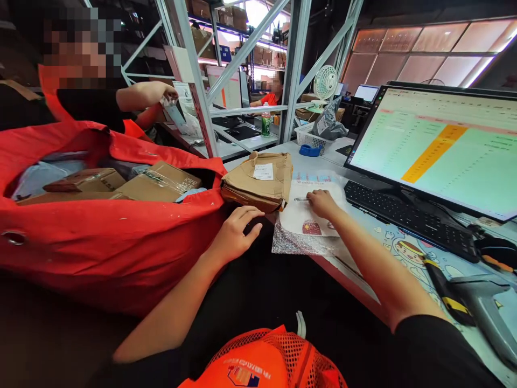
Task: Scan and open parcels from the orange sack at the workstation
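Note:
My left hand (239, 230) hangs just in front of a worn brown cardboard box (258, 186), its fingers apart and nothing in them. A white label shows on the box's top. On the desk to the right lies a flat white printed sheet-like item (297, 218), with clear bubble-textured plastic wrap (293, 245) at its near edge. My right hand (322, 203) rests over this item, fingers closed. A short, thin, dark-and-silver object (301, 199) sticks out from its fingertips, too small to name.
A red sack (121, 237) with several parcels stands at left, beside another person's arm (143, 96). On the desk are a keyboard (404, 215), a monitor (436, 140), a yellow-black cutter (448, 291), a grey scanner (484, 307), a blue tape dispenser (311, 151) and a white basket (309, 136).

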The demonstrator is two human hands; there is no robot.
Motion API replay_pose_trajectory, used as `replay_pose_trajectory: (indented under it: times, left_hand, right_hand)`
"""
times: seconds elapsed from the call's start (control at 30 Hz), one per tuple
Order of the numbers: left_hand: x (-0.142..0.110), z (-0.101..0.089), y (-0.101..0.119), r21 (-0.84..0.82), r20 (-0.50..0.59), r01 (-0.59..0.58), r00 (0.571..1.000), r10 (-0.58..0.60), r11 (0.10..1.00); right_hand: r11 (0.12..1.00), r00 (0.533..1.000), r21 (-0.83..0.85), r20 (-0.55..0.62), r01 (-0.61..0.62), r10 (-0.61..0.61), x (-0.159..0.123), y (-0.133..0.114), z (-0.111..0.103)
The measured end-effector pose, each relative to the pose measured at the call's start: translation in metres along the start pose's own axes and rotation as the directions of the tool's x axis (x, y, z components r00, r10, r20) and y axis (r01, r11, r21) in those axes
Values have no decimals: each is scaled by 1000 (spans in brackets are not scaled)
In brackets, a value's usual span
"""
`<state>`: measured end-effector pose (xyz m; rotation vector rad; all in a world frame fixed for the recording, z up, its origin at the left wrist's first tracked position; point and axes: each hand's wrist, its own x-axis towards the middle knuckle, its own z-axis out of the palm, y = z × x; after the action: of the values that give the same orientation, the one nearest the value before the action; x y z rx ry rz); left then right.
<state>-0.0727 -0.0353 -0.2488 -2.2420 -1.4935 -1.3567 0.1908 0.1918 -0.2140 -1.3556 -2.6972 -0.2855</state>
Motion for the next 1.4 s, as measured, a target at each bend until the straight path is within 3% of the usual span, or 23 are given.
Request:
replay_pose_trajectory:
  times: [0.13, 0.23, 0.3, 0.4, 0.47, 0.53, 0.63, 0.7, 0.77, 0.83, 0.9, 0.93, 1.0, 1.07, 1.13, 1.2, 1.27, 1.33, 1.4]
  left_hand:
    - [-12, 1, -9, 7, 3, 53, 999, -53, 999]
    - [-2, 3, -6, 27, -29, 33, 999, -32, 999]
    - [16, 6, 0, 59, -30, -13, 999, 14, 998]
    - [54, 19, 11, 152, 74, -79, 995, 68, 985]
    - [79, 33, 16, 277, 219, -82, 975, 20, 957]
    - [96, 48, 18, 431, 348, -61, 932, -103, 901]
    - [110, 63, 18, 578, 388, -46, 894, -225, 815]
    - [115, 61, 15, 600, 346, -18, 907, -239, 800]
    - [120, 49, 8, 579, 240, 74, 936, -256, 812]
    - [125, 29, -4, 513, 62, 210, 958, -280, 833]
    - [130, 8, -21, 410, -144, 323, 947, -289, 853]
    - [132, -1, -31, 356, -227, 347, 933, -280, 868]
    - [134, -14, -49, 286, -392, 357, 890, -231, 889]
    - [133, -20, -61, 259, -465, 333, 866, -185, 907]
    - [129, -22, -65, 249, -473, 311, 866, -165, 917]
    - [124, -21, -63, 244, -467, 311, 868, -170, 919]
    - [120, -19, -60, 242, -463, 326, 867, -187, 914]
    - [118, -17, -57, 238, -453, 335, 868, -201, 912]
    - [117, -16, -56, 226, -450, 332, 870, -204, 916]
  right_hand:
    - [983, 974, -35, -150, -178, 171, -52, 45, -26]
    - [891, 871, -48, -237, -452, 430, -112, 98, -29]
    - [804, 807, -96, -149, -587, 571, -151, 127, -20]
    - [762, 765, -186, 75, -620, 640, -191, 144, -3]
    - [786, 778, -209, 140, -582, 613, -199, 138, 1]
    - [844, 848, -149, 56, -515, 527, -192, 122, -2]
    - [959, 960, 64, -10, -277, 279, -171, 86, -8]
    - [975, 991, 195, 103, -108, 89, -161, 58, -5]
    - [968, 975, 252, 218, -13, -44, -161, 32, 3]
    - [966, 962, 257, 256, 26, -94, -168, 16, 13]
    - [958, 969, 282, 214, 58, -122, -177, 18, 16]
    - [956, 982, 289, 161, 47, -97, -181, 27, 14]
    - [968, 993, 225, 62, -110, 98, -187, 59, 8]
    - [913, 917, 81, 20, -399, 399, -194, 99, 2]
    - [827, 824, -17, 74, -562, 561, -202, 134, 1]
    - [804, 793, -42, 142, -593, 593, -207, 155, 3]
    - [803, 791, -53, 142, -594, 595, -205, 161, 0]
    - [811, 808, -60, 75, -582, 585, -189, 154, -9]
    - [858, 858, -30, -25, -513, 513, -156, 135, -22]
